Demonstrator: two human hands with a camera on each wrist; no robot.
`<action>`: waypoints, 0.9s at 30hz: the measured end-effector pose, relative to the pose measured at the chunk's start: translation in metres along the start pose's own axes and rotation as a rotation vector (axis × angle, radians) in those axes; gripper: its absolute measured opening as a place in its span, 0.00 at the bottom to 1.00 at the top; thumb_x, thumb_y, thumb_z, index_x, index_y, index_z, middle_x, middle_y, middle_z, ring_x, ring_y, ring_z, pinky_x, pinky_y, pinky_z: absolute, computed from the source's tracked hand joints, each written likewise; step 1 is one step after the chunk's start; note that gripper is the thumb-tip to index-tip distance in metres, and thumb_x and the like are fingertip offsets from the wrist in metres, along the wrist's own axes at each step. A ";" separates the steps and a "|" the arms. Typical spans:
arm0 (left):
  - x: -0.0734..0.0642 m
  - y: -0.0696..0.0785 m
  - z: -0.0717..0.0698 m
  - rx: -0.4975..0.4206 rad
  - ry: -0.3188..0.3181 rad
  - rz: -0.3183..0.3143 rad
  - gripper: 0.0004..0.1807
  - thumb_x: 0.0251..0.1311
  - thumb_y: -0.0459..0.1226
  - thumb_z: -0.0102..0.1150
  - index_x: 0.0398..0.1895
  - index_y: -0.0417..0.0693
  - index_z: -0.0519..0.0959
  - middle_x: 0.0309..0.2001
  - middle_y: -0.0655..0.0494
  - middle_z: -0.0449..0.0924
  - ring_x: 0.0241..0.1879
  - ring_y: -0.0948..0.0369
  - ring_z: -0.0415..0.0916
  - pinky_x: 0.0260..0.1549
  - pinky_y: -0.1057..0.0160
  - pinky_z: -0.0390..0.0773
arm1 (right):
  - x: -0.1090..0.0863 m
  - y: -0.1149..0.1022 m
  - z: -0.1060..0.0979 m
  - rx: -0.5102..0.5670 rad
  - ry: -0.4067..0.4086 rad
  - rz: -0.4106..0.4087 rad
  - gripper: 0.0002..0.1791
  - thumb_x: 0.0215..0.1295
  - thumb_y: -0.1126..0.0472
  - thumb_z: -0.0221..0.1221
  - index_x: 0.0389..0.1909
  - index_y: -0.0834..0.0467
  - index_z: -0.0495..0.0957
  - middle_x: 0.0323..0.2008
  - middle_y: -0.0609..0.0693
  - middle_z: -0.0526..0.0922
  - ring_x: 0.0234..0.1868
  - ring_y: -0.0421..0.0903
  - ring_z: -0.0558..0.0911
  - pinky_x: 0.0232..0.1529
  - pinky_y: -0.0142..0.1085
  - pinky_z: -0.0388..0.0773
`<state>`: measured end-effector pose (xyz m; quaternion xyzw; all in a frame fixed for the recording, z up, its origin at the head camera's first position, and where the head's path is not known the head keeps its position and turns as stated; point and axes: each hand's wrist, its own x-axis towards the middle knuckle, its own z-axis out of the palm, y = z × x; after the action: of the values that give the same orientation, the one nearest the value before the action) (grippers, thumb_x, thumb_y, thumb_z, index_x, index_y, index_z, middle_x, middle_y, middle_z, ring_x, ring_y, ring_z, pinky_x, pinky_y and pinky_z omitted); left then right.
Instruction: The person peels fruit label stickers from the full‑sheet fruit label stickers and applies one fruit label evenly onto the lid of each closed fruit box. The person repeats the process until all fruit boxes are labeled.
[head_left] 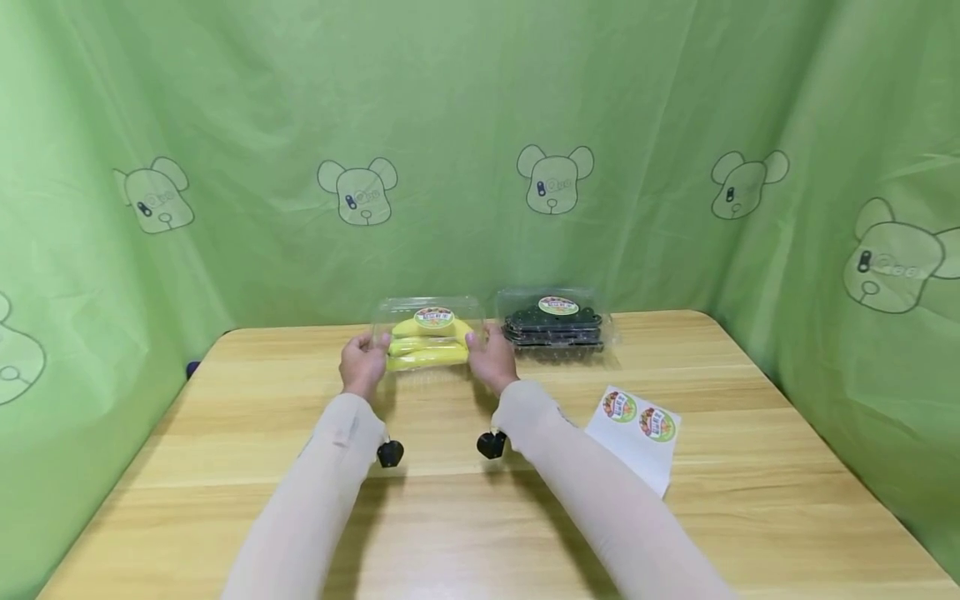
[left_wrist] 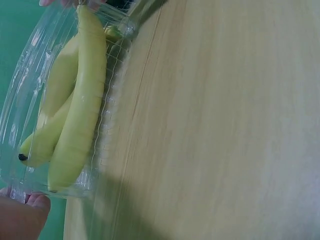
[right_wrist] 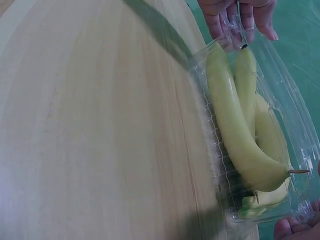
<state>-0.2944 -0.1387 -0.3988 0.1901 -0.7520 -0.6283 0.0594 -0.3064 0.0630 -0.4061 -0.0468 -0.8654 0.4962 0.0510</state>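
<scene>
Near the far edge of the table, a clear plastic box (head_left: 431, 367) with several yellow bananas (head_left: 427, 357) inside is held at both ends. A round fruit-print sticker (head_left: 434, 317) is on its lid. My left hand (head_left: 363, 363) grips the box's left end; its fingers also show at the top of the right wrist view. My right hand (head_left: 491, 358) grips the right end, with thumb toward me and the other fingers mostly hidden behind. The bananas (left_wrist: 82, 100) press close to the clear wall. Whether the box's base touches the table cannot be told.
Right of my right hand stands another clear box (head_left: 555, 325) of dark contents, with a similar sticker on its lid. A white sheet (head_left: 637, 450) with two round stickers lies on the wooden table (head_left: 450, 533). Green curtains (head_left: 450, 250) hang around the back and sides.
</scene>
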 end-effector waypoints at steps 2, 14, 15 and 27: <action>0.001 0.001 0.001 0.004 0.017 -0.002 0.31 0.68 0.46 0.55 0.68 0.38 0.64 0.62 0.41 0.70 0.61 0.47 0.67 0.61 0.54 0.68 | 0.000 -0.001 0.001 0.009 0.006 0.002 0.31 0.74 0.50 0.50 0.71 0.61 0.59 0.65 0.65 0.67 0.65 0.62 0.67 0.66 0.52 0.63; 0.002 0.004 0.004 0.043 0.070 -0.020 0.31 0.67 0.48 0.56 0.67 0.38 0.66 0.61 0.41 0.70 0.61 0.46 0.66 0.60 0.53 0.70 | 0.004 -0.004 0.004 0.016 0.006 0.032 0.32 0.73 0.49 0.51 0.71 0.61 0.58 0.65 0.65 0.67 0.65 0.62 0.67 0.65 0.54 0.64; 0.002 0.004 0.004 0.044 0.068 -0.020 0.32 0.68 0.48 0.56 0.67 0.37 0.66 0.61 0.40 0.70 0.61 0.45 0.66 0.61 0.53 0.69 | 0.004 -0.004 0.004 0.014 0.004 0.038 0.32 0.73 0.49 0.51 0.71 0.61 0.58 0.65 0.65 0.67 0.65 0.62 0.67 0.65 0.54 0.64; 0.003 0.007 0.008 0.236 0.025 0.038 0.32 0.71 0.50 0.46 0.70 0.38 0.62 0.68 0.36 0.62 0.67 0.40 0.56 0.67 0.47 0.56 | 0.009 -0.006 0.000 -0.042 -0.011 0.036 0.30 0.74 0.49 0.50 0.69 0.61 0.60 0.65 0.64 0.68 0.65 0.62 0.66 0.66 0.53 0.63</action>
<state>-0.3013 -0.1309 -0.3936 0.1893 -0.8234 -0.5319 0.0576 -0.3151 0.0608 -0.4007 -0.0608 -0.8750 0.4790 0.0364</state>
